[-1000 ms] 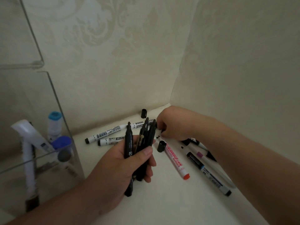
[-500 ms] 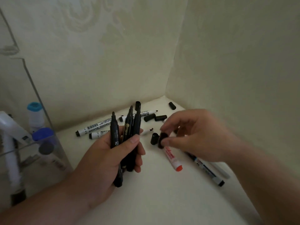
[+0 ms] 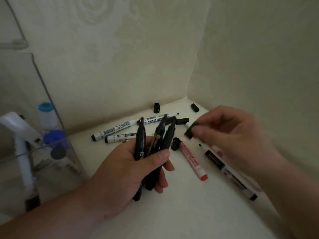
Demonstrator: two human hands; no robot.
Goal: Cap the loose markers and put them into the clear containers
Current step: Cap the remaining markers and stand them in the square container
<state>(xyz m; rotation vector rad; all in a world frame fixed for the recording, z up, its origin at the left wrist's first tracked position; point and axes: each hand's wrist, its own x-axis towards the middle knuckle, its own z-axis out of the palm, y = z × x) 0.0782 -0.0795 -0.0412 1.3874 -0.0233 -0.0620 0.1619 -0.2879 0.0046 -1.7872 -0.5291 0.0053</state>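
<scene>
Two hands: the left hand [image 3: 127, 169] grips three black markers [image 3: 140, 144], the right hand [image 3: 238, 135] pinches one black cap [image 3: 189, 132]. Four more loose caps [image 3: 156, 107] lie mid-frame. Two white markers [image 3: 120, 129] lie centre-left, one red-ended marker [image 3: 191, 159] at centre, and at least two right-side markers [image 3: 229, 174] at lower right, partly hidden

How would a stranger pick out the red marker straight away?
From the wall corner, come forward onto the pale surface. Between the left hand and right hand lies the red marker; only it has red lettering and a red end.
</scene>
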